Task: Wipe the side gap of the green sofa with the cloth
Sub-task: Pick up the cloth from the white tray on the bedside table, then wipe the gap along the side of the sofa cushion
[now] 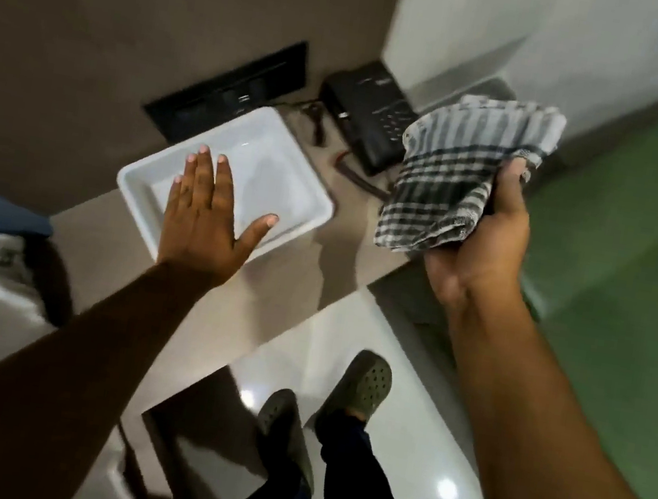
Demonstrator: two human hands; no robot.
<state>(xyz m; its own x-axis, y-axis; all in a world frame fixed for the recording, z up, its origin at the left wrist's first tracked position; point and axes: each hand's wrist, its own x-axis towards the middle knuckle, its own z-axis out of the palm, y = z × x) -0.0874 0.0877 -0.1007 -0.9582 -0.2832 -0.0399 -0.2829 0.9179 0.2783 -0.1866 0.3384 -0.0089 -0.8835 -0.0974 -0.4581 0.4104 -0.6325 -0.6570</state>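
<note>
Hovering flat with fingers spread, the left hand [206, 214] held nothing above the white tray [304, 203] on the brown surface [97, 103]. Further right, the right hand [485, 247] pinched the checked cloth [458, 170], bunched and clear of everything. The green sofa [635, 273] lay at far right; the step would go best with the cloth folded to a firm edge, then fed down the sofa's side.

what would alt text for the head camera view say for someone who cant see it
Seen from above, a person's right hand grips a checked cloth beside a green sofa, while the open left hand hovers over a white tray on a brown table. A black phone sits behind the tray.
</note>
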